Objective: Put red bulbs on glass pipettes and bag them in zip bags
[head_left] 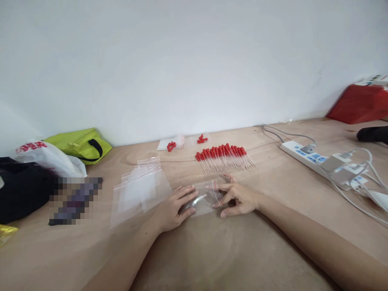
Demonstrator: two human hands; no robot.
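Observation:
A clear zip-lock bag (202, 207) with a red line along its closure lies flat on the table between my hands. My left hand (176, 207) rests on the bag's left end, its fingers outstretched. On the closure end lies my right hand (239, 197), fingers spread and thumb apart. Just beyond them is a row of several droppers (222, 155) with red rubber bulbs and thin clear tubes pointing toward me. A fanned stack of clear zip-lock bags (142, 188) lies left of my left hand.
Small red rubber bulbs (171, 146) lie on bags near the wall, with more red bulbs (202, 139) to their right. A power strip (303, 155) with chargers and cables occupies the right side. At left are a yellow-green pouch (81, 143), a white plastic bag (48, 157) and a black bag (24, 190).

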